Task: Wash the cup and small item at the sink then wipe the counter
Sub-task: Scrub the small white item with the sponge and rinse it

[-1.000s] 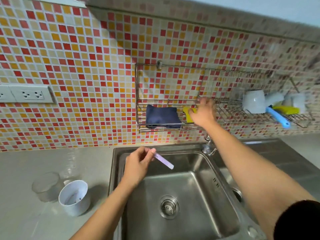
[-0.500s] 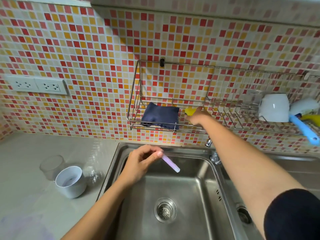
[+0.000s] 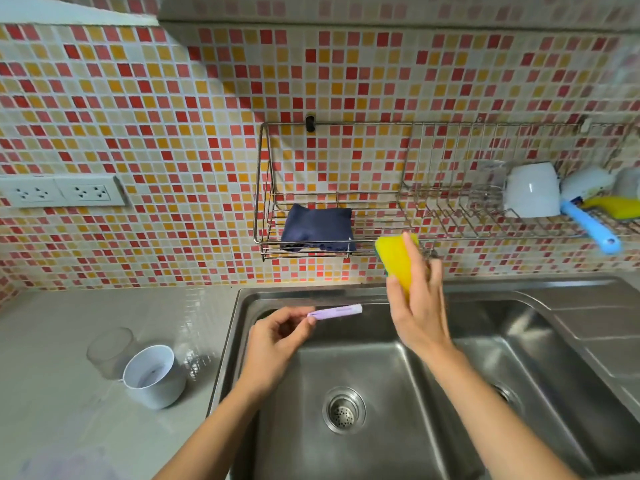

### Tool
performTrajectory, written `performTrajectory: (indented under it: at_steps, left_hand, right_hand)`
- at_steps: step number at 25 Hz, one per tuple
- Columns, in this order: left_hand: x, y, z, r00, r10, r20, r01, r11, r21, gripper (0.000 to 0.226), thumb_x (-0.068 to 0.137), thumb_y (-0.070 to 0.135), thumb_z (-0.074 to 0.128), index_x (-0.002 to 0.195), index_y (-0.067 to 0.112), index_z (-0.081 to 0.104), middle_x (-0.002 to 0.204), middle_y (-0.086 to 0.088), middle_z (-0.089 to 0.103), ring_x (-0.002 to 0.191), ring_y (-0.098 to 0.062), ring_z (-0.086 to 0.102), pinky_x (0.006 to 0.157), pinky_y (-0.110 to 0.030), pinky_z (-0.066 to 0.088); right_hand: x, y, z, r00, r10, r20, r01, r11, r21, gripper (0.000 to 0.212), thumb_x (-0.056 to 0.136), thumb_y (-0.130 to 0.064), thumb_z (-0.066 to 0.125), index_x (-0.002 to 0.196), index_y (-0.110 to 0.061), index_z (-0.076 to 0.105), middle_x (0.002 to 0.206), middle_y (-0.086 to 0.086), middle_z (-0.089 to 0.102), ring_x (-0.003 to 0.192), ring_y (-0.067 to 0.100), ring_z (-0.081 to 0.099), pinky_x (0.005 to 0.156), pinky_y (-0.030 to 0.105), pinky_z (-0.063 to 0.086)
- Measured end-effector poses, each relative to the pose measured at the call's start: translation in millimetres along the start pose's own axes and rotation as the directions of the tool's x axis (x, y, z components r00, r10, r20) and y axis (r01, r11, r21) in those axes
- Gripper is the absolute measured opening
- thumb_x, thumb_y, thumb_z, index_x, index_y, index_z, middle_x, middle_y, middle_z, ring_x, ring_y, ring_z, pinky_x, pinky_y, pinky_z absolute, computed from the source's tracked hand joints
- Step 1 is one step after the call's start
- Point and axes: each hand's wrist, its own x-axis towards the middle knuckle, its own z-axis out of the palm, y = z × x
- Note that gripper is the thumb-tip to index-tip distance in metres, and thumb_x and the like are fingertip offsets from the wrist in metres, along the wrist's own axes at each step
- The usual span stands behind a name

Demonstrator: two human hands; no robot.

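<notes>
My left hand (image 3: 277, 341) pinches a small flat lilac stick (image 3: 335, 311) by one end, holding it level over the back of the left sink basin (image 3: 346, 375). My right hand (image 3: 417, 313) grips a yellow sponge (image 3: 394, 259) with a green underside, upright above the basin's back rim and just below the wire rack (image 3: 346, 199). A white cup (image 3: 152, 375) stands upright on the grey counter (image 3: 69, 410) left of the sink, beside a clear glass (image 3: 109, 351).
A folded dark blue cloth (image 3: 317, 228) lies in the rack. At the rack's right end are an upturned white mug (image 3: 531, 190), a blue-handled brush (image 3: 590, 230) and another yellow sponge (image 3: 616, 206). A second basin (image 3: 519, 375) lies to the right. Wall sockets (image 3: 62, 192) sit at left.
My right hand has lifted the yellow sponge out of the rack and brought it down toward the sink. The lilac stick in my left hand has tilted to level.
</notes>
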Motion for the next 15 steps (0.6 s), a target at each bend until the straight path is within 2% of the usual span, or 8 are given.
performTrajectory:
  at_steps: [2, 4, 6, 8, 10, 13, 15]
  left_hand:
    - [-2, -6, 7, 1.000, -0.004, -0.007, 0.004, 1.000, 0.010, 0.011, 0.083, 0.016, 0.071, 0.086, 0.026, 0.074, 0.076, -0.005, 0.072, 0.071, -0.015, 0.062, 0.074, -0.039, 0.053]
    - [-2, -7, 18, 0.999, -0.042, 0.006, 0.043, 0.999, -0.013, 0.008, 0.082, 0.019, 0.068, 0.079, 0.024, 0.073, 0.069, -0.005, 0.069, 0.065, -0.015, 0.059, 0.066, -0.035, 0.051]
    - [-4, -5, 31, 0.983, -0.181, 0.039, 0.185, 0.966, -0.179, 0.027, 0.085, 0.006, 0.058, 0.063, 0.018, 0.068, 0.061, -0.008, 0.063, 0.057, -0.016, 0.051, 0.058, -0.029, 0.042]
    - [-10, 1, 40, 0.940, -0.324, 0.105, 0.340, 0.898, -0.279, 0.036, 0.087, 0.000, 0.053, 0.055, 0.015, 0.062, 0.059, -0.008, 0.061, 0.054, -0.015, 0.046, 0.057, -0.027, 0.038]
    - [-16, 5, 42, 0.898, -0.412, 0.152, 0.439, 0.839, -0.322, 0.037, 0.087, 0.000, 0.053, 0.052, 0.012, 0.058, 0.060, -0.011, 0.059, 0.050, -0.012, 0.044, 0.059, -0.026, 0.038]
    - [-16, 4, 42, 0.837, -0.512, 0.195, 0.545, 0.742, -0.391, 0.030, 0.088, -0.002, 0.051, 0.060, 0.006, 0.060, 0.059, -0.011, 0.053, 0.045, -0.009, 0.045, 0.055, -0.021, 0.043]
    - [-15, 5, 42, 0.787, -0.566, 0.246, 0.611, 0.662, -0.434, 0.023, 0.088, -0.002, 0.051, 0.067, 0.002, 0.060, 0.061, -0.012, 0.055, 0.043, -0.008, 0.048, 0.048, -0.015, 0.046]
  right_hand:
    - [-33, 10, 8, 0.997, -0.025, 0.070, 0.031, 0.996, -0.086, 0.065, 0.083, -0.057, 0.035, 0.143, -0.044, 0.013, 0.104, -0.001, 0.029, 0.082, 0.016, 0.043, 0.072, 0.027, 0.034]
    - [-54, 9, 19, 0.988, -0.062, 0.142, 0.089, 0.978, -0.190, 0.062, 0.088, -0.054, 0.033, 0.144, -0.042, 0.009, 0.099, 0.001, 0.034, 0.076, 0.022, 0.049, 0.064, 0.032, 0.043]
    - [-70, 6, 27, 0.973, -0.064, 0.224, 0.139, 0.931, -0.338, 0.057, 0.091, -0.048, 0.029, 0.145, -0.038, 0.013, 0.097, 0.005, 0.041, 0.067, 0.025, 0.057, 0.052, 0.033, 0.049]
    - [-83, 8, 27, 0.968, 0.023, 0.251, 0.100, 0.881, -0.462, 0.055, 0.091, -0.045, 0.027, 0.145, -0.032, 0.021, 0.095, 0.006, 0.045, 0.059, 0.025, 0.061, 0.045, 0.031, 0.046]
    - [-89, 12, 23, 0.968, 0.129, 0.213, -0.008, 0.870, -0.493, 0.056, 0.091, -0.045, 0.023, 0.145, -0.030, 0.021, 0.093, 0.007, 0.045, 0.053, 0.027, 0.058, 0.042, 0.031, 0.041]
    - [-98, 17, 19, 0.962, 0.074, 0.262, 0.077, 0.850, -0.522, 0.055, 0.091, -0.042, 0.027, 0.144, -0.029, 0.023, 0.090, 0.006, 0.046, 0.048, 0.023, 0.055, 0.037, 0.029, 0.039]
    - [-99, 16, 18, 0.970, 0.085, 0.227, 0.048, 0.852, -0.522, 0.054, 0.091, -0.041, 0.028, 0.144, -0.027, 0.024, 0.093, 0.010, 0.049, 0.050, 0.024, 0.057, 0.039, 0.029, 0.042]
